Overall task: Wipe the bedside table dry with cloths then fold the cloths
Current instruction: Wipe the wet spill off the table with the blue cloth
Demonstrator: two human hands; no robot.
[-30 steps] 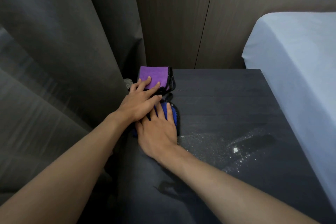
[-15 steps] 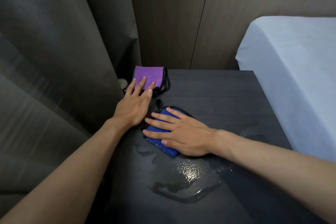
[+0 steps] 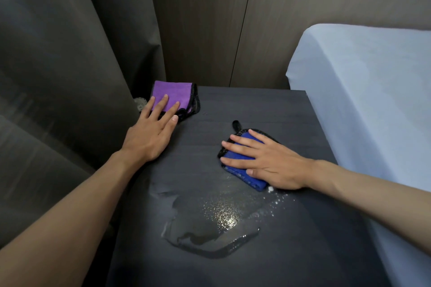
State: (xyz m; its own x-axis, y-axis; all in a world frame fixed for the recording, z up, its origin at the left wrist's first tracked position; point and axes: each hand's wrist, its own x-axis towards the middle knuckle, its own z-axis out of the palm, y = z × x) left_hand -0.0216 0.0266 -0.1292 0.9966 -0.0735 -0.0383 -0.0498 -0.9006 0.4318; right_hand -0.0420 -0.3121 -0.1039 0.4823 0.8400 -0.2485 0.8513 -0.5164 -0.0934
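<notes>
Blue cloth (image 3: 236, 153) has slid w/ the right hand (image 3: 268, 161), fingers flat & spread on it, to mid bedside table (image 3: 268, 109), at 1 o'clock of the puddle (image 3: 210, 228). Left hand (image 3: 151, 133) stays flat, fingertips on the purple cloth (image 3: 170, 94) at the 11 o'clock corner. Wiping looks barely begun.

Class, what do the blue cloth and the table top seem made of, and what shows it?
Blue cloth: likely microfibre, matt; fuzzy nap, dark stitched edge. Table top: perhaps dark wood-grain laminate, matt; faint straight grain lines, water pooling on it.
</notes>
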